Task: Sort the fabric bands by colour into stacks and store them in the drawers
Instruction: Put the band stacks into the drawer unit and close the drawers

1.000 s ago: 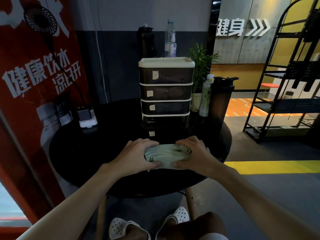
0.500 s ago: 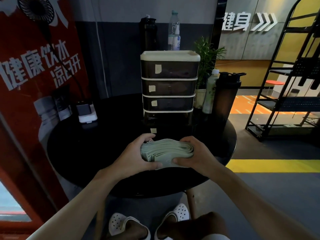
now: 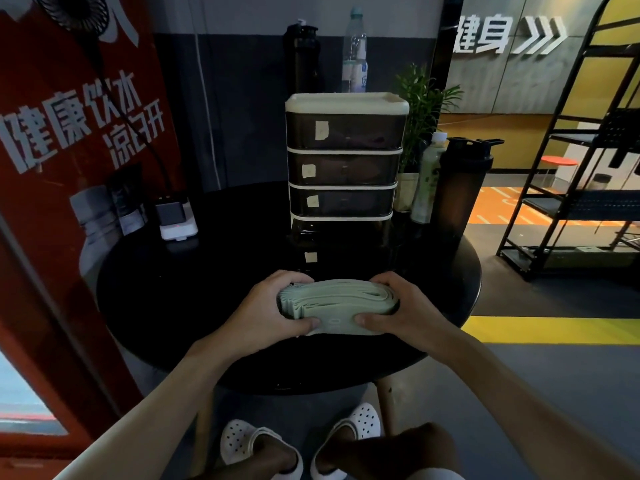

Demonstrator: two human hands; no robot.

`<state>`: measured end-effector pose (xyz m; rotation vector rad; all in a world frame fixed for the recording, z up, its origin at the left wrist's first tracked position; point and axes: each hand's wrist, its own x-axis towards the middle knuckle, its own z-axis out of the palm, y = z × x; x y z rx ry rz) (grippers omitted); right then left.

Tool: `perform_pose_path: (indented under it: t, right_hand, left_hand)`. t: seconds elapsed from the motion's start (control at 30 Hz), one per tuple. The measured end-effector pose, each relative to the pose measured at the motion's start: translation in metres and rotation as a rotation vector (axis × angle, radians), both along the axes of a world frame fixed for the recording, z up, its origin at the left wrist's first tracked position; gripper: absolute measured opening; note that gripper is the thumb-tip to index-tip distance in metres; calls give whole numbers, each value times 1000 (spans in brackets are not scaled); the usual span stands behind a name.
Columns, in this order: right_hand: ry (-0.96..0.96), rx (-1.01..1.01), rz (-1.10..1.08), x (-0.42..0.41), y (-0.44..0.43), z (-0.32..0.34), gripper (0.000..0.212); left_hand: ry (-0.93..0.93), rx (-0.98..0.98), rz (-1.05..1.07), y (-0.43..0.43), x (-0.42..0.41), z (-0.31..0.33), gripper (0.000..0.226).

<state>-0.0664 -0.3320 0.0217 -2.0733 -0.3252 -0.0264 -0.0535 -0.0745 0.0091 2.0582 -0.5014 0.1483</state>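
A stack of pale green fabric bands (image 3: pixel 337 303) is held just above the round black table (image 3: pixel 194 306), near its front edge. My left hand (image 3: pixel 270 311) grips the stack's left end, thumb underneath in front. My right hand (image 3: pixel 398 308) grips the right end the same way. Behind the stack stands a dark drawer unit (image 3: pixel 344 168) with a cream top and small paper labels on its fronts. Its lowest drawer (image 3: pixel 311 252) looks pulled out toward me, though it is dark and hard to make out.
A white charger block (image 3: pixel 176 220) sits at the table's left. To the right of the drawers are a potted plant (image 3: pixel 420 109), a pale bottle (image 3: pixel 427 178) and a dark shaker bottle (image 3: pixel 459 188). A red banner stands at left, a black metal rack (image 3: pixel 568 202) at right.
Both hands have lifted the green stack a little and tilted its layered edge toward me. The camera has come slightly closer to the table.
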Motion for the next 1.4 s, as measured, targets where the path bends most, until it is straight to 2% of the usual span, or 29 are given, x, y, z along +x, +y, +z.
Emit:
perform_pose_path:
  t: [0.23,0.37,0.5,0.67,0.73,0.87,0.97,1.13,1.3,1.4]
  right_hand:
    - [-36,-52,11,-2,-5,-1,54]
    - [-47,-47,-8,-2,-3,-1,52]
    - [-84,-24,-22,-2,-1,1,46]
    - [-163,132,-102,19,1,19,57]
    - [-204,199,-112,33,1,32,53]
    - [-317,159,-185,73,-3,47,47]
    - [-355,91,-299,106,-2,43,51]
    - [-244,38,-481,127,-1,21,69]
    - [-205,74,-507,131,2,6,66]
    - [-179,58,-510,131,3,6,64]
  left_hand:
    - [82,-37,40,1,-5,4,65]
    - [95,-50,52,2,-6,6,52]
    - [82,-75,77,1,-7,13,49]
    - [-8,-101,121,-3,8,46,52]
    - [-47,-102,135,-7,22,61,56]
    - [-145,-73,171,-23,65,79,59]
    - [-136,-64,208,-34,99,76,62]
    - [-91,-90,272,-43,128,48,65]
    - [-109,-31,353,-40,145,30,66]
    - [-82,42,360,-38,151,29,57]
